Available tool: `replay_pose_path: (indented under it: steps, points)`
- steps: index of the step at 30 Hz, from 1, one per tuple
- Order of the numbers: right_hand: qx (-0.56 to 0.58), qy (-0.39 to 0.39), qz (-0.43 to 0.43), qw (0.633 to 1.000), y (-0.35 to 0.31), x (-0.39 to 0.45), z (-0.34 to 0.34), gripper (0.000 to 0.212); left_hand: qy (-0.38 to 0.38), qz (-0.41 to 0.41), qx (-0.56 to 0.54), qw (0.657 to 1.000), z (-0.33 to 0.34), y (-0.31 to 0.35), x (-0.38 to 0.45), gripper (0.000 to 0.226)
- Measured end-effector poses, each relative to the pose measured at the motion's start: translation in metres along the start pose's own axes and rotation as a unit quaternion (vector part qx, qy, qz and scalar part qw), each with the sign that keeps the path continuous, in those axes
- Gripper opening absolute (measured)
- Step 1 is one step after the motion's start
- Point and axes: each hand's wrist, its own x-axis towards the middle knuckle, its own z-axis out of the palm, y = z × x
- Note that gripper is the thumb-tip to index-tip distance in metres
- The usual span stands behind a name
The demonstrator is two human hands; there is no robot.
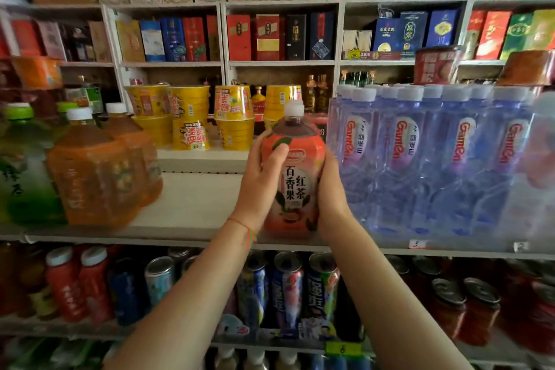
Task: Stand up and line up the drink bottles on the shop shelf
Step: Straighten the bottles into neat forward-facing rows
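Observation:
An orange-labelled tea bottle with a white cap stands upright at the front edge of the white shelf. My left hand grips its left side with the thumb across the label. My right hand wraps its right side. Two amber tea bottles with white caps stand at the shelf's left, beside a green tea bottle. A row of clear water bottles stands directly to the right of the held bottle.
Yellow instant noodle cups are stacked on a raised ledge behind the shelf. Boxed liquor fills the upper shelves. Cans and red bottles fill the shelf below. Bare shelf surface lies between the amber bottles and my hands.

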Motion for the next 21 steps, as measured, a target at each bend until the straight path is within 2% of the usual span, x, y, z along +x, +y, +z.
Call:
replay_pose_path:
  steps: [3, 9, 16, 21]
  points:
    - [0.012, -0.037, 0.018, 0.999, 0.001, 0.006, -0.002, 0.07, 0.023, 0.006, 0.003, 1.0, 0.003, -0.003, 0.0, 0.061]
    - [0.012, -0.075, 0.027, 0.997, 0.002, 0.006, 0.01, 0.072, 0.048, -0.002, 0.002, 0.999, -0.01, -0.005, 0.001, 0.06]
    - [0.009, -0.096, 0.026, 0.995, 0.016, 0.0, 0.057, 0.071, 0.066, 0.012, 0.006, 0.998, -0.057, -0.001, 0.005, 0.044]
    - [0.003, -0.096, 0.027, 0.995, 0.029, -0.005, 0.102, 0.065, 0.07, 0.026, 0.035, 0.997, -0.107, -0.001, 0.008, 0.068]
